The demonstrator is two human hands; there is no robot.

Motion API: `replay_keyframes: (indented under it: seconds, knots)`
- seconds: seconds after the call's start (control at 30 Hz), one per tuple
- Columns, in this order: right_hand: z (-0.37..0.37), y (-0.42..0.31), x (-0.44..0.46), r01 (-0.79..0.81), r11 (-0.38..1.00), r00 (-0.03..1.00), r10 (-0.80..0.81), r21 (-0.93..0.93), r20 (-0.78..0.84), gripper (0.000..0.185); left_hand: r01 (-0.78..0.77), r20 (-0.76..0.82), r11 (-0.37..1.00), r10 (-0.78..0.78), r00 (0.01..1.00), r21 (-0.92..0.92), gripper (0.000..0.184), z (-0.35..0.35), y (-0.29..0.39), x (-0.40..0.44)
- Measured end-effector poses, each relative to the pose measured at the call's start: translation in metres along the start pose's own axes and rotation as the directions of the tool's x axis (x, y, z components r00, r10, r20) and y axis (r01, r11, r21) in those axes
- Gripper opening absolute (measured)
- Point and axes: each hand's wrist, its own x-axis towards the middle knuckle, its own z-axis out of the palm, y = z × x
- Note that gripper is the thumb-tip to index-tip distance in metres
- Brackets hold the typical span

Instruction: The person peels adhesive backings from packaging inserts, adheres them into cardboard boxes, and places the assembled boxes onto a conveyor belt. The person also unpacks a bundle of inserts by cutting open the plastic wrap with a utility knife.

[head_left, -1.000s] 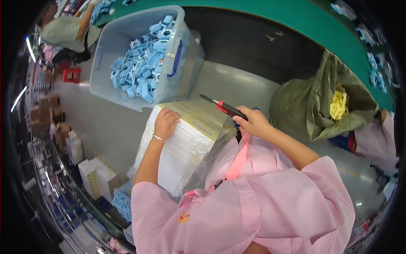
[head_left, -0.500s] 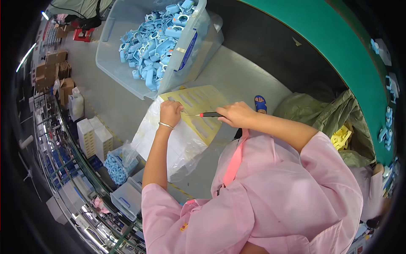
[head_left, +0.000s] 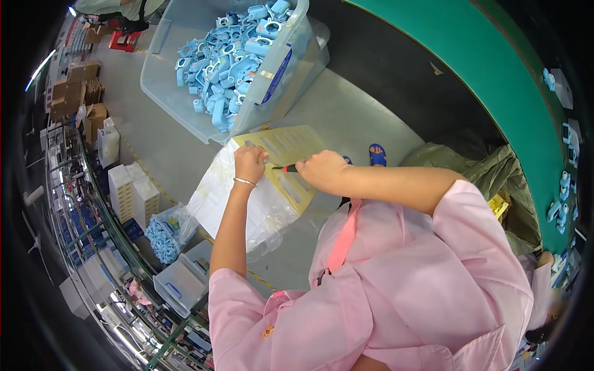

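My right hand (head_left: pixel 323 171) is closed round a screwdriver (head_left: pixel 291 168) with a red and black handle. Its thin metal shaft points left, towards my left hand (head_left: pixel 250 164). The left fingers are bent together at the upper edge of a yellow slotted board (head_left: pixel 286 145); a small pale bit shows at their tips, too small to name. White sheeting and clear plastic film (head_left: pixel 238 207) cover the side of the block under the board. The screwdriver's tip is over the board's face, close to the left fingertips; whether it touches anything I cannot tell.
A clear plastic bin (head_left: pixel 185 117) full of light blue plastic cases (head_left: pixel 226 68) stands just beyond the board. A green table (head_left: pixel 458 55) curves along the right. Olive cloth (head_left: pixel 470 167) hangs below it. White cartons (head_left: pixel 133 191) and a bag of blue parts (head_left: pixel 164 238) stand at left.
My right hand has moved left with the screwdriver, bringing it nearer my left hand, and the wrist has turned. The left hand has stayed at the board's edge.
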Motion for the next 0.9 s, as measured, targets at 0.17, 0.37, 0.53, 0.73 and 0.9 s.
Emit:
replay_keyframes:
  seconds: [0.17, 0.37, 0.53, 0.73, 0.9]
  knots:
    - [-0.018, -0.001, -0.007, 0.053, 0.994, 0.998, -0.051, -0.092, 0.026, 0.004, 0.022, 0.011, 0.999, -0.021, 1.000, -0.029, 0.009, 0.003, 0.003, -0.001]
    - [-0.017, -0.013, 0.018, 0.033, 0.987, 0.981, -0.001, -0.159, 0.196, 0.009, 0.043, 0.025, 0.999, -0.043, 0.999, -0.025, 0.007, 0.002, 0.006, 0.003]
    - [0.003, 0.053, -0.023, -0.108, 0.983, 0.969, 0.137, -0.146, 0.206, 0.009, 0.097, -0.049, 0.990, -0.102, 0.994, -0.102, 0.010, 0.005, 0.000, 0.023]
    - [-0.005, 0.058, -0.047, -0.195, 0.980, 0.978, 0.192, 0.028, 0.081, 0.016, 0.210, -0.059, 0.969, -0.219, 0.974, -0.133, 0.012, 0.005, 0.000, 0.001]
    - [0.010, 0.040, -0.020, -0.014, 0.993, 0.994, 0.027, 0.117, -0.108, 0.019, 0.262, -0.009, 0.956, -0.265, 0.964, -0.131, 0.013, 0.003, 0.003, 0.010]
